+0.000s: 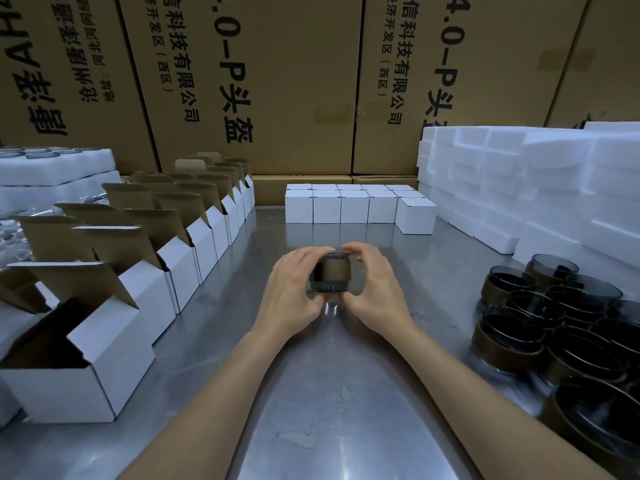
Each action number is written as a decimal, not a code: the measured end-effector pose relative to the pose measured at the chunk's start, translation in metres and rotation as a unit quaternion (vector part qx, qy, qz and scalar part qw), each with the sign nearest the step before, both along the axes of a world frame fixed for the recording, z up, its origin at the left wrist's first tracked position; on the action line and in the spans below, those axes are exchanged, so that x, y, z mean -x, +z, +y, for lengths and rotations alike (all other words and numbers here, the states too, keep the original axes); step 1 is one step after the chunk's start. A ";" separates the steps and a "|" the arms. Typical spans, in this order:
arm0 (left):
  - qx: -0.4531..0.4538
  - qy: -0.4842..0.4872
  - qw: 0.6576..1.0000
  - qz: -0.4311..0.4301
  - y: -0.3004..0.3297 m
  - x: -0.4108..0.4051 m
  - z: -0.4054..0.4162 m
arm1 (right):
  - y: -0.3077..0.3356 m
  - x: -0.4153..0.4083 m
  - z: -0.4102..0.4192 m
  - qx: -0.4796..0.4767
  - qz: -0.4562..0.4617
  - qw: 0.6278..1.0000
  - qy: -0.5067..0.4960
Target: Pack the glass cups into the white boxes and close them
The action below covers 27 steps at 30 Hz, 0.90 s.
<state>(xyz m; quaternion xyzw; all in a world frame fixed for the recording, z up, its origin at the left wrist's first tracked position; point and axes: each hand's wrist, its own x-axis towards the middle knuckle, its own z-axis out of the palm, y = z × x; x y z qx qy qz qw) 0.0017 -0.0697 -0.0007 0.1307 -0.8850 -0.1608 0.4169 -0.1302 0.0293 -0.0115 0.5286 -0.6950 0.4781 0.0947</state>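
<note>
Both hands, left hand (pixel 294 289) and right hand (pixel 372 287), curl around one dark glass cup (pixel 330 274) at mid-desk (pixel 332 393). Judged rigid, smooth, breakable: grip the side wall, not the rim. Open white boxes (pixel 114 327) line the left edge.

Shiny metal table (pixel 298 393) is carrying a row of open white boxes (pixel 194 251) running down the left, closed boxes (pixel 356 206) sitting at the back, foam blocks (pixel 519 188) stacking up on the right, and dark glass cups (pixel 554 320) crowding the right edge
</note>
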 end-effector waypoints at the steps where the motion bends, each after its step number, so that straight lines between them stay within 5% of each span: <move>1: -0.018 0.005 1.000 0.000 -0.001 0.000 0.000 | 0.000 0.000 0.000 0.001 -0.014 1.000 0.005; 8: -0.146 -0.021 0.989 -0.022 -0.006 -0.001 -0.002 | 0.000 0.004 0.000 -0.031 -0.138 0.988 0.063; 15: -0.010 -0.007 1.000 0.001 -0.004 0.001 -0.005 | 0.004 0.001 0.002 0.007 -0.111 0.994 0.019; 19: -0.084 -0.004 0.996 0.015 -0.008 0.001 -0.009 | 0.006 -0.004 0.002 -0.002 -0.111 0.993 0.046; 23: -0.149 -0.017 0.988 0.026 -0.009 0.001 -0.012 | 0.006 -0.006 0.002 -0.027 -0.249 0.962 0.108; 27: -0.176 -0.031 0.984 0.007 -0.009 0.001 -0.011 | 0.005 -0.005 0.001 -0.030 -0.257 0.961 0.097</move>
